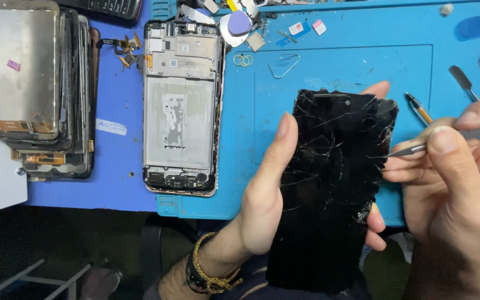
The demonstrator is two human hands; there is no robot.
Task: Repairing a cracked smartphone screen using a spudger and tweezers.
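Our left hand point(262, 200) cradles the cracked screen point(329, 189) over the mat's point(406, 33) near edge, thumb and fingers clamping its sides to steady it. Our right hand point(456, 183) pinches tweezers point(445, 139), tip at the shattered right edge, where shards sit reachable.

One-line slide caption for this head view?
Left hand holds a cracked black phone screen while right hand sets a metal tool at its edge, above a blue mat.

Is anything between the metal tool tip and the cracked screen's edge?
Nothing visible. The metal tool in the right hand points at the right edge of the cracked screen, which the left hand holds.
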